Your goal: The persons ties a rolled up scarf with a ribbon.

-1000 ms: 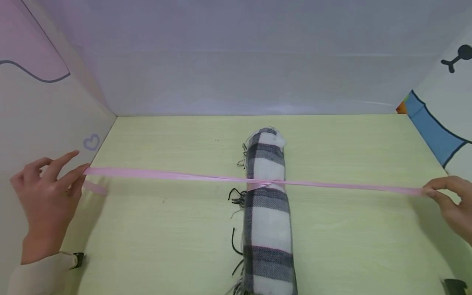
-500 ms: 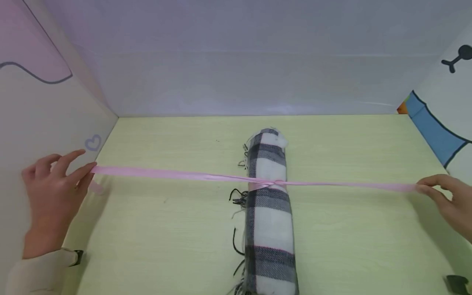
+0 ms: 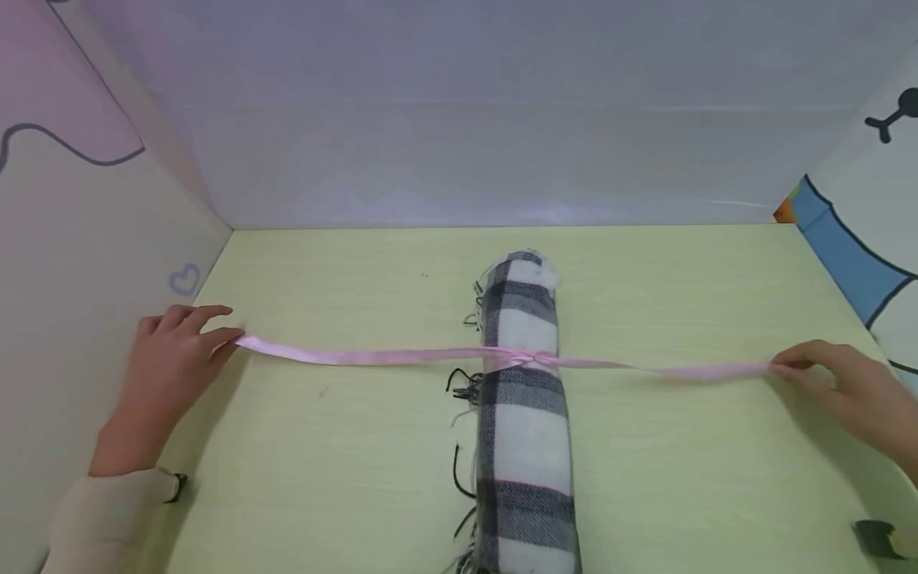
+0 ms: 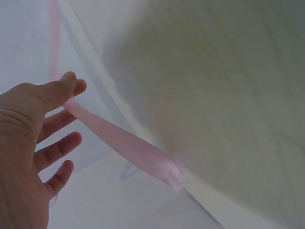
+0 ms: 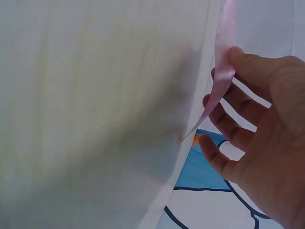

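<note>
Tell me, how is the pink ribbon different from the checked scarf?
The pink ribbon is thin, plain and shiny; the checked scarf is thick, fuzzy, black and white. The ribbon stretches sideways between the left hand and right hand; the scarf lies rolled up, pointing away. Both are soft and meet where the ribbon is tied around the scarf.

Head camera looks forward and down over both my hands. Each wrist camera sits close by its palm, apparently facing outward along the pink ribbon (image 3: 402,355), which all three views share.
</note>
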`<state>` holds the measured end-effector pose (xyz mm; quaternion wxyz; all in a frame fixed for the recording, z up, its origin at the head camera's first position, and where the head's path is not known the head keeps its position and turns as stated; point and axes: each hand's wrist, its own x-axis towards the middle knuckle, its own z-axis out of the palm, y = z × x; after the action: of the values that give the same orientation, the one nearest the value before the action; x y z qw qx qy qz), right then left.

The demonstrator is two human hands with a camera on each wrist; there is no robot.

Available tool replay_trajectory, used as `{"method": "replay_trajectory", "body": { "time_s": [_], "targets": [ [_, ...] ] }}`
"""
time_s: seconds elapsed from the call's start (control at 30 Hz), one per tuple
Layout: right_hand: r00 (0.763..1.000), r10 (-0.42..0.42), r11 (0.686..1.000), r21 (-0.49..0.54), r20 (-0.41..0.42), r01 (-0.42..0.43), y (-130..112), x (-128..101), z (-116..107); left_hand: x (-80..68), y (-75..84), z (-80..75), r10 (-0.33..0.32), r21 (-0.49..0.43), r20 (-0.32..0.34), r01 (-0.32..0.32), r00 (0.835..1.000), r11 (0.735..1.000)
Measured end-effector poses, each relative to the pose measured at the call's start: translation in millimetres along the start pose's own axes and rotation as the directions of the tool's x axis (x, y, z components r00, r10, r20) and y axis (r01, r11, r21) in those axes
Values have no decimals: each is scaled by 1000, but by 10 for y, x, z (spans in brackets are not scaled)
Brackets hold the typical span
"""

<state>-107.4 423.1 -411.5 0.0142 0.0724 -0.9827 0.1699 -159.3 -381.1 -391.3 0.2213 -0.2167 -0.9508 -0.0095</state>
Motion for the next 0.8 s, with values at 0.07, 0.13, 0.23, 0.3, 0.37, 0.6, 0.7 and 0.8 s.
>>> {"method": "replay_trajectory", "body": {
  "time_s": [0.07,0.13,0.23,0.3,0.37,0.6,0.7,0.8],
  "targets": [
    [1000,-7,1000,-14,19,7,-3,11,18,19,16,18,-7,-4,49,7,999,1000],
    [999,-4,1000,-24,34,5,-8,15,37,42,37,22,-16,-8,92,17,996,1000],
    [999,3,1000,-3,51,-3,-24,11,52,64,54,37,-15,-10,135,17,991,1000],
    [999,2,1000,5,52,-2,-34,10,54,67,56,45,-13,-13,153,15,988,1000],
    [999,-6,1000,0,45,6,-47,13,48,63,55,50,-15,-15,171,18,985,1000],
    [1000,-12,999,-52,22,13,-118,27,-22,51,57,32,-43,-13,229,47,972,999],
    [1000,-17,998,-60,-1,17,-135,16,-50,43,64,-2,-66,-12,249,71,966,997],
    [999,-14,997,-71,-36,11,-160,-23,-60,24,79,-38,-84,-9,255,89,963,996]
  ]
}}
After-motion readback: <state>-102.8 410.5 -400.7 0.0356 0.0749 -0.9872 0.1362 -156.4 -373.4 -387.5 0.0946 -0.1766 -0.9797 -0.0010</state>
